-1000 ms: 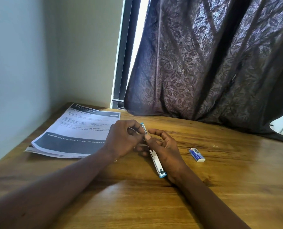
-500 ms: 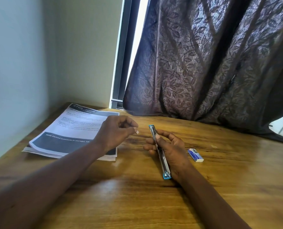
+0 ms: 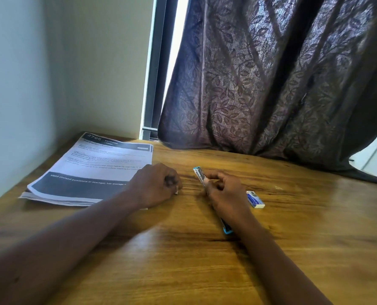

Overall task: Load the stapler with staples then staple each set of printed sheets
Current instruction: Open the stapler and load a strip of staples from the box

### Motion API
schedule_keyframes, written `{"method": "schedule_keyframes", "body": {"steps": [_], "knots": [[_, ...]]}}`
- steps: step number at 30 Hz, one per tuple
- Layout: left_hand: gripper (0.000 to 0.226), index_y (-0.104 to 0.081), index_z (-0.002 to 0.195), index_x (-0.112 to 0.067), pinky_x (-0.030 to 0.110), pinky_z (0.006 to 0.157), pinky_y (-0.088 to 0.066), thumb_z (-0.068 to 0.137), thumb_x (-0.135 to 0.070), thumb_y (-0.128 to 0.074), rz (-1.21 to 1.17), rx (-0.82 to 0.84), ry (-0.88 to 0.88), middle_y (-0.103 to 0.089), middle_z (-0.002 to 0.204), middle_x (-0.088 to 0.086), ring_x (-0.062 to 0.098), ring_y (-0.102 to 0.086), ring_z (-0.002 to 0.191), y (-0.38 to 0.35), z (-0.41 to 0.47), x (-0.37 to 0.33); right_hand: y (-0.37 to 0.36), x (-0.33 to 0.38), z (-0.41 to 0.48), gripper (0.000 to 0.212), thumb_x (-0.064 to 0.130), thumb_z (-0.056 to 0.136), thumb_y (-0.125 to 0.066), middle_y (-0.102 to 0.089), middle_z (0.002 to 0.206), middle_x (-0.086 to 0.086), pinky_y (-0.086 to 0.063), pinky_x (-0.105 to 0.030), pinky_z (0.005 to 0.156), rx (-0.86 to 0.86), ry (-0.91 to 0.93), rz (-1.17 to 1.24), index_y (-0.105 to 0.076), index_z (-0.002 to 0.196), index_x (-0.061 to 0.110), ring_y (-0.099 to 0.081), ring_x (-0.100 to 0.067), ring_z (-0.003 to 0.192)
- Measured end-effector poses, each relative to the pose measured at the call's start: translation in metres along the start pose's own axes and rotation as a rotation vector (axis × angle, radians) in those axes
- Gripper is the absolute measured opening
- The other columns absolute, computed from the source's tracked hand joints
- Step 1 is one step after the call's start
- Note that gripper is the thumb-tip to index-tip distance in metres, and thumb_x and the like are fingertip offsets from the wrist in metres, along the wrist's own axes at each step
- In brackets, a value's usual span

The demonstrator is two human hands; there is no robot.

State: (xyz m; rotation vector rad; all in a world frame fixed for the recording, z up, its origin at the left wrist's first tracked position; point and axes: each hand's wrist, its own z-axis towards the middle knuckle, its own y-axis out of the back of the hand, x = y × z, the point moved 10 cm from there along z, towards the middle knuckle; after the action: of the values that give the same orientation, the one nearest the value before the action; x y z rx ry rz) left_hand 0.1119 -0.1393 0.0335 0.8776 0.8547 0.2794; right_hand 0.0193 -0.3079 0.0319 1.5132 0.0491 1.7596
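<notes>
- We find the right hand over the middle of the tabletop, its fingers and thumb curled round a slim blue stapler.
- The stapler lies lengthwise in that hand. Its metal front end sticks out past the fingers toward the far edge, and its blue rear end shows below the wrist, toward the near edge.
- We cannot tell whether the stapler is open or closed, as the hand covers its middle.
- The left hand rests on the tabletop just left of the stapler and apart from it, fingers curled under. A small pale speck shows at its fingertips. We cannot tell whether it pinches anything.
- A small blue-and-white staple box lies flat just right of the right hand.
- A stack of printed sheets occupies the far left corner, with the left hand overlapping its near right corner.
- A dark patterned curtain hangs along the far edge, its hem on the wood.
</notes>
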Motion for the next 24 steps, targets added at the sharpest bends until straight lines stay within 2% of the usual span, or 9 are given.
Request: {"method": "schedule_keyframes", "body": {"steps": [2, 5, 8, 11, 13, 16, 19, 22, 24], "knots": [[0.008, -0.08, 0.092, -0.029, 0.031, 0.079, -0.055, 0.088, -0.027, -0.074, 0.012, -0.006, -0.007, -0.075, 0.084, -0.011, 0.009, -0.066, 0.082, 0.0, 0.0, -0.001, 0.001, 0.001, 0.0, 0.021, 0.033, 0.098, -0.062, -0.076, 0.091, 0.007, -0.052, -0.023, 0.07, -0.016, 0.031, -0.132, -0.07, 0.118, 0.029, -0.069, -0.004, 0.081], [0.011, -0.078, 0.099, -0.03, 0.036, 0.083, -0.055, 0.092, -0.03, -0.07, -0.005, -0.059, -0.037, -0.074, 0.089, -0.012, 0.01, -0.066, 0.085, 0.006, -0.002, -0.004, 0.001, 0.001, -0.001, 0.021, 0.037, 0.098, -0.062, -0.075, 0.094, 0.007, -0.058, -0.03, 0.079, -0.013, 0.053, -0.177, -0.071, 0.116, 0.031, -0.069, -0.006, 0.086], [0.023, -0.072, 0.114, -0.031, 0.034, 0.083, -0.055, 0.093, -0.037, -0.071, -0.092, -0.152, -0.07, -0.071, 0.097, -0.016, 0.004, -0.066, 0.086, 0.017, -0.003, -0.01, -0.003, 0.012, -0.004, 0.018, 0.032, 0.099, -0.063, -0.076, 0.09, 0.01, -0.057, -0.027, 0.073, 0.053, 0.128, -0.021, -0.073, 0.114, 0.034, -0.07, -0.003, 0.082], [0.037, -0.066, 0.126, -0.03, 0.022, 0.072, -0.051, 0.091, -0.038, -0.075, -0.229, -0.123, -0.055, -0.072, 0.1, -0.015, -0.002, -0.067, 0.084, 0.017, -0.004, -0.014, -0.013, 0.025, -0.008, 0.02, 0.026, 0.099, -0.064, -0.076, 0.087, 0.008, -0.05, -0.02, 0.064, 0.18, 0.2, 0.201, -0.074, 0.116, 0.029, -0.066, 0.002, 0.07], [0.029, -0.07, 0.118, -0.029, 0.02, 0.068, -0.046, 0.09, -0.032, -0.077, -0.304, -0.107, -0.049, -0.073, 0.087, -0.015, -0.003, -0.066, 0.073, 0.016, -0.003, -0.013, -0.014, 0.024, -0.006, 0.02, 0.027, 0.099, -0.065, -0.076, 0.087, 0.004, -0.051, -0.025, 0.068, 0.195, 0.23, 0.173, -0.074, 0.116, 0.033, -0.066, -0.003, 0.074], [0.018, -0.077, 0.101, -0.026, 0.026, 0.067, -0.051, 0.084, -0.027, -0.084, -0.376, -0.089, -0.039, -0.074, 0.075, -0.011, -0.001, -0.067, 0.068, 0.015, -0.002, -0.008, -0.007, 0.015, -0.005, 0.02, 0.036, 0.096, -0.067, -0.071, 0.082, 0.01, -0.05, -0.03, 0.068, 0.188, 0.249, -0.062, -0.074, 0.114, 0.041, -0.061, -0.006, 0.073], [0.019, -0.077, 0.092, -0.028, 0.029, 0.066, -0.057, 0.078, -0.032, -0.089, -0.275, -0.032, -0.129, -0.075, 0.073, -0.009, 0.005, -0.069, 0.067, 0.011, -0.003, -0.016, 0.01, 0.008, -0.009, 0.015, 0.041, 0.092, -0.071, -0.073, 0.084, 0.014, -0.047, -0.024, 0.062, 0.157, 0.253, -0.245, -0.077, 0.104, 0.037, -0.058, 0.0, 0.068], [0.021, -0.075, 0.088, -0.031, 0.022, 0.064, -0.049, 0.076, -0.044, -0.087, -0.045, -0.01, -0.299, -0.07, 0.073, -0.016, 0.001, -0.063, 0.068, 0.009, -0.009, -0.035, 0.025, 0.0, -0.014, 0.015, 0.048, 0.087, -0.074, -0.074, 0.082, 0.012, -0.051, -0.032, 0.065, 0.158, 0.262, -0.26, -0.079, 0.094, 0.036, -0.059, -0.001, 0.068], [0.024, -0.075, 0.091, -0.033, 0.022, 0.066, -0.046, 0.079, -0.053, -0.081, 0.09, 0.003, -0.406, -0.068, 0.078, -0.018, 0.0, -0.06, 0.074, 0.005, -0.014, -0.047, 0.032, -0.005, -0.017, 0.016, 0.049, 0.085, -0.075, -0.074, 0.081, 0.012, -0.05, -0.031, 0.064, 0.155, 0.287, -0.292, -0.079, 0.09, 0.034, -0.06, -0.003, 0.069]]}}
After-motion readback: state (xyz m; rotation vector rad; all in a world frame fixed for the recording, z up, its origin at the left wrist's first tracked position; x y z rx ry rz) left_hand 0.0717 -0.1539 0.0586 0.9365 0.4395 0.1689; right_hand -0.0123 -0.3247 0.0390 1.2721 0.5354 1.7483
